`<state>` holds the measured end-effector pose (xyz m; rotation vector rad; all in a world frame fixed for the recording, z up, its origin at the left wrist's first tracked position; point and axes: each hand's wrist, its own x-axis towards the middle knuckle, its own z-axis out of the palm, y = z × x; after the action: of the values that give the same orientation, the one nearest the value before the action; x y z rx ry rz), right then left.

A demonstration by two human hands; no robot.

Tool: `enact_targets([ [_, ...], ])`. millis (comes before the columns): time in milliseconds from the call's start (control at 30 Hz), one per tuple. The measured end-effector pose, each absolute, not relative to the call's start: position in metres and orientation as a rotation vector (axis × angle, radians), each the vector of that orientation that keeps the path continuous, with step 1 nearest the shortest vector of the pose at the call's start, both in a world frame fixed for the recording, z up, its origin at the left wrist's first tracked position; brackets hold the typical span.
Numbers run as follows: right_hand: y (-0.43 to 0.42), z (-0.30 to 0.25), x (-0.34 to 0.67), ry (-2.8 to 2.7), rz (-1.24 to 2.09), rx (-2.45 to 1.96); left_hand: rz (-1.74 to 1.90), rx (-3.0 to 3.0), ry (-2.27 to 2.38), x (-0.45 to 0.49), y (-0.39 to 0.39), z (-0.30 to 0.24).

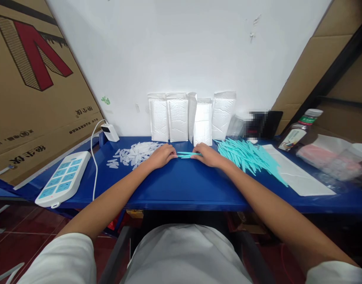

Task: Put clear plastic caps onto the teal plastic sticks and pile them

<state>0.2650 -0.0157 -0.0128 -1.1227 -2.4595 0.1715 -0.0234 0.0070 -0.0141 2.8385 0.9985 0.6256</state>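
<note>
The left hand (164, 155) is nearly closed, with its thumb and fingertips pinching the left end of a little bunch of blue-green sticks (185, 155). The right hand (208, 155) has its fingers bent close over the right end of the same bunch. I can't tell how many sticks are in it. The bunch is low over the blue tabletop (181, 185), and I can't tell if it touches.

The sticks look thin and smooth, so one could slip out if one hand pinches less hard than the other. The ends might also not line up if the hands push unevenly.

Just left of the bunch is a messy pile of white pieces (136, 154). The left hand is right by it, so a wide swing could scatter some. Just right of the bunch is a big heap of blue-green sticks (248, 156). A bump from the right hand might make it slide.

Behind the bunch, puffy white packets (178, 118) stand against the wall. They are close, and a push forward could tip one over.

Far left of the bunch are a white cord (95, 165) and a power strip (64, 179). The left arm could catch the cord. Far right of the bunch are a flat white packet (301, 173) and a bottle (300, 128).
</note>
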Motion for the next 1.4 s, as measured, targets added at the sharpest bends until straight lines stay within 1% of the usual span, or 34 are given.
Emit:
enact_targets([
  [133,-0.015,-0.010,0.268,-2.399,0.173,-1.130,0.708,2.742,1.076,-0.025,0.006,-0.012],
  [233,-0.018,-0.004,0.271,-2.322,0.252,-1.131,0.760,2.632,1.118,-0.024,0.004,-0.009],
  [367,-0.025,0.007,0.274,-2.229,0.409,-1.154,0.767,2.530,1.087,-0.024,0.002,-0.006],
  [567,-0.029,0.014,0.274,-2.156,0.492,-1.130,0.849,2.471,1.071,-0.027,0.002,-0.002],
  [667,-0.029,0.013,0.272,-2.125,0.529,-1.100,0.883,2.492,0.949,-0.023,-0.003,0.000],
  [767,-0.029,0.008,0.267,-2.099,0.676,-1.063,0.907,2.503,0.814,-0.016,-0.011,0.002],
  [900,-0.031,0.003,0.258,-2.067,0.870,-1.015,0.869,2.552,0.794,-0.008,-0.019,0.003],
  [1000,-0.031,0.004,0.255,-2.004,0.860,-1.003,0.876,2.516,0.772,-0.006,-0.021,0.005],
  [1133,-0.025,0.011,0.263,-1.771,0.584,-1.092,0.937,2.467,0.751,-0.007,-0.022,0.008],
  [1200,-0.021,0.014,0.270,-1.623,0.532,-1.145,0.939,2.473,0.739,-0.007,-0.023,0.008],
  [1400,-0.022,0.020,0.276,-1.429,0.855,-1.095,0.946,2.445,0.696,-0.003,-0.025,0.005],
])
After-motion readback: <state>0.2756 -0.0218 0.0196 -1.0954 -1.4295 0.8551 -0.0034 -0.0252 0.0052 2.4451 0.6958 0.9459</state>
